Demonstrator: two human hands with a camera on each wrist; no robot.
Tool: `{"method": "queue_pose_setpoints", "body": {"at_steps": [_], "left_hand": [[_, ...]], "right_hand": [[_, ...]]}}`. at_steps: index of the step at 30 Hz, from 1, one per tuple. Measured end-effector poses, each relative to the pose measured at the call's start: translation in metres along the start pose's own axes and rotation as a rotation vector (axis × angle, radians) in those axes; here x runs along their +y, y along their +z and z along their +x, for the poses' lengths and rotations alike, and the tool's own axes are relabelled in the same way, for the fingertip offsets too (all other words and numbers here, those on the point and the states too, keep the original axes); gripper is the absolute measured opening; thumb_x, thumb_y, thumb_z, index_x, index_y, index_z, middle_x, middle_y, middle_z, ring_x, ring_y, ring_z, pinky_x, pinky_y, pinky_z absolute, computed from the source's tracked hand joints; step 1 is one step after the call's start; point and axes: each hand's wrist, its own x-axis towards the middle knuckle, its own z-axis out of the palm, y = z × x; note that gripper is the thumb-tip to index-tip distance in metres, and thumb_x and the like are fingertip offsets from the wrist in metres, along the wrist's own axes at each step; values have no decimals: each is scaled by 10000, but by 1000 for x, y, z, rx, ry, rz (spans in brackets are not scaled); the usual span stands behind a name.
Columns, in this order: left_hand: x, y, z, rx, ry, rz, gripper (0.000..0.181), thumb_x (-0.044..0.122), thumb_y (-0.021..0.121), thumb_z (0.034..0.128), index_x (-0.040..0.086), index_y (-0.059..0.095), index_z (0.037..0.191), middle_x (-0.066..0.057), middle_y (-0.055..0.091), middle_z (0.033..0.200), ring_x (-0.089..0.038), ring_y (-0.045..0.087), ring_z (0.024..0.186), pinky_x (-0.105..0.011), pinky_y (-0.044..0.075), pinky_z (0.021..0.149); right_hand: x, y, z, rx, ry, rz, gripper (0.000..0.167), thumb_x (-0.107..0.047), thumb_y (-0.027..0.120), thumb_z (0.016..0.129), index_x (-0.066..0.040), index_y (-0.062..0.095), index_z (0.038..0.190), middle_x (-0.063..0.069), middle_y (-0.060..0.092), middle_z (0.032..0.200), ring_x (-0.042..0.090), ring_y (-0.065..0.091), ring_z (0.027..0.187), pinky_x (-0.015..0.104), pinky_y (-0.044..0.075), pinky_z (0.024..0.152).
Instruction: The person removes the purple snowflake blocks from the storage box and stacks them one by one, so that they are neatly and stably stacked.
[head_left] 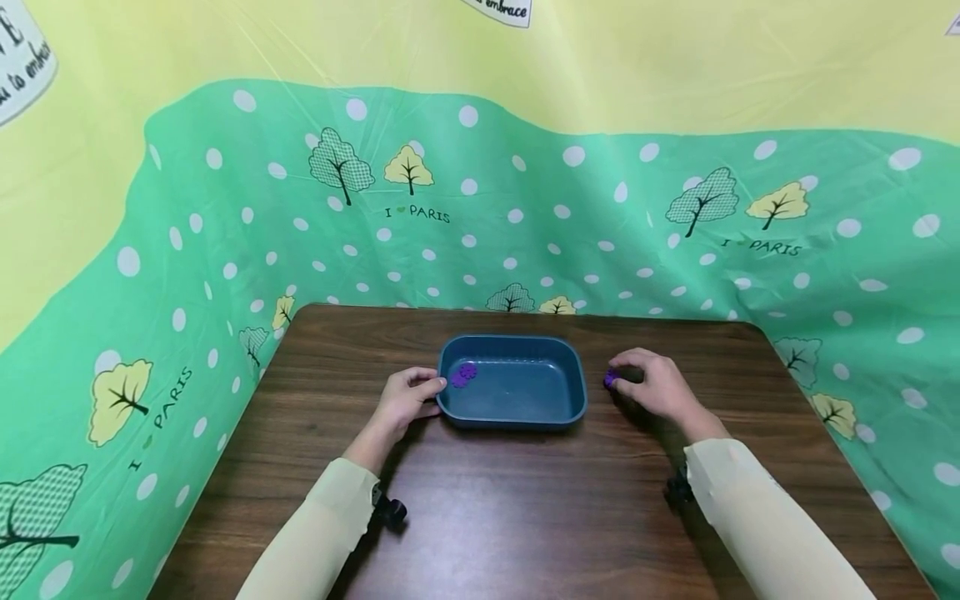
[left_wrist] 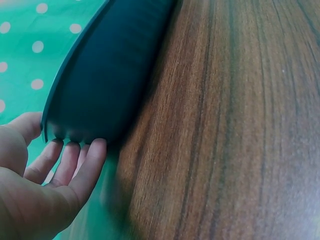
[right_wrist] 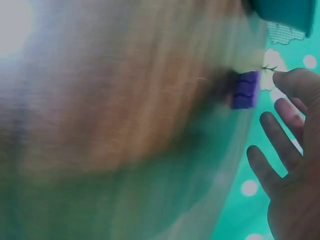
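Note:
A dark blue rectangular plastic container (head_left: 510, 423) stands on the table. My left hand (head_left: 405, 396) holds its left end, thumb at the rim and fingers against the outer wall; the left wrist view shows this grip on the container (left_wrist: 100, 75). Inside, at the left, lie purple scalloped pieces (head_left: 464, 374). To the container's right, another small purple piece (head_left: 610, 379) is on the table, beside the fingertips of my right hand (head_left: 654, 385). In the right wrist view, a gap separates this ridged purple piece (right_wrist: 245, 90) from the spread, slightly bent fingers (right_wrist: 280, 140).
The dark wood-grain table (head_left: 510, 508) has rounded far corners. A green and yellow printed cloth (head_left: 525, 208) with white dots and trees hangs behind it and along both sides. Small black devices (head_left: 390, 510) are strapped at both wrists.

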Motion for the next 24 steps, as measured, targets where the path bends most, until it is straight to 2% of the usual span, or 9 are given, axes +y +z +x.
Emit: {"method": "queue_pose_setpoints", "body": {"at_steps": [6, 11, 17, 24], "left_hand": [[1, 0, -1, 4, 0, -3, 371, 116, 731, 951, -35, 655, 1282, -102, 676, 1067, -195, 690, 905, -410, 650, 819], [1, 1, -2, 7, -1, 4, 372, 124, 731, 954, -31, 654, 1283, -108, 673, 1078, -194, 691, 901, -419, 648, 827], [2, 0, -4, 10, -2, 9, 356, 124, 732, 957, -18, 660, 1275, -107, 674, 1080, -187, 690, 888, -428, 647, 830], [2, 1, -4, 15, 20, 4, 323, 117, 737, 955, -2, 675, 1249, -109, 677, 1087, -163, 687, 868, -427, 653, 801]], "right_hand": [[-19, -13, 16, 9, -77, -13, 311, -89, 777, 895, -37, 735, 1198, 156, 698, 1226, 377, 640, 1159, 601, 550, 953], [-42, -16, 31, -3, -98, -4, 321, -128, 789, 898, -58, 736, 1207, 143, 692, 1249, 361, 636, 1171, 592, 557, 952], [-70, -8, 49, -34, -101, 26, 345, -216, 802, 907, -97, 738, 1225, 105, 699, 1238, 326, 650, 1138, 561, 575, 923], [-99, 10, 67, -66, -123, 23, 362, -262, 793, 922, -118, 739, 1250, 69, 721, 1217, 276, 676, 1066, 495, 592, 882]]}}
